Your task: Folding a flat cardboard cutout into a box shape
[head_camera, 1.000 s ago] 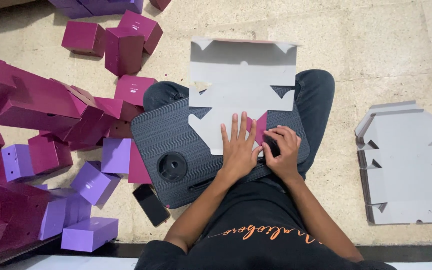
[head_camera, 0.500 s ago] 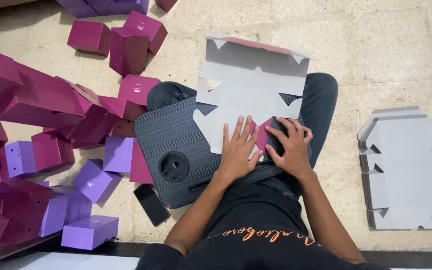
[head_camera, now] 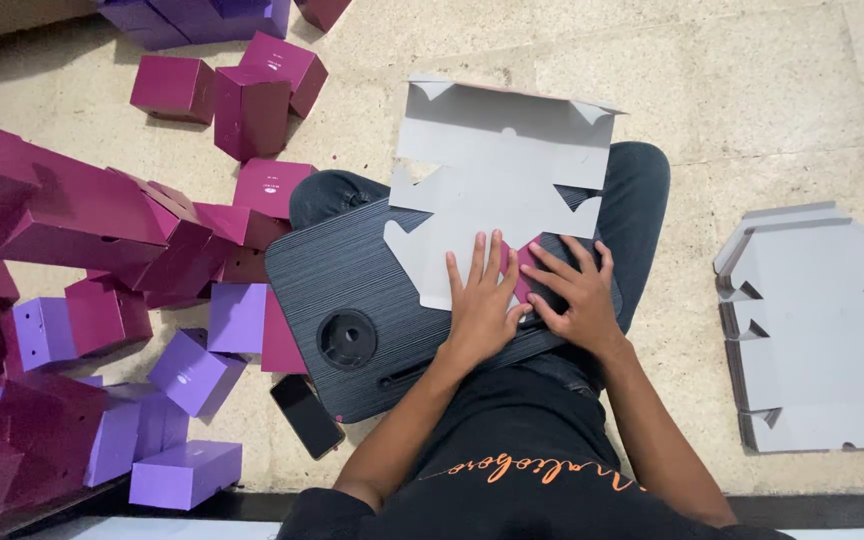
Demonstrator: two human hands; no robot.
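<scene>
Looking down from the head camera, I see a person seated cross-legged on a pale stone floor [head_camera: 752,90] with a dark, ribbed lap desk [head_camera: 352,290] across the knees. On it lies a flat grey cardboard box blank [head_camera: 497,190], die-cut with notches and flaps, its far edge folded slightly upward and hanging past the desk over the legs. Both hands press on the near end of the blank: my left hand [head_camera: 480,305] lies flat with fingers spread, and my right hand [head_camera: 574,295] sits just beside it, fingers splayed over a folded flap that shows magenta between the two hands. Neither hand grips anything; both are open, palms down, side by side and almost touching. I judge the blank to be light, thin and fairly stiff, likely to crease along its scored lines and to slide on the desk unless pinned, so the flaps and fold edges look like the best places to hold it. To the left, a crowded heap of assembled magenta boxes [head_camera: 102,220] and purple boxes [head_camera: 187,470] reaches right up to the desk, and a dark phone [head_camera: 307,415] lies on the floor just beside its near corner. To the right, a stack of flat grey blanks [head_camera: 812,330] sits well apart, with open floor between it and the knee and more beyond the blank's far edge.
</scene>
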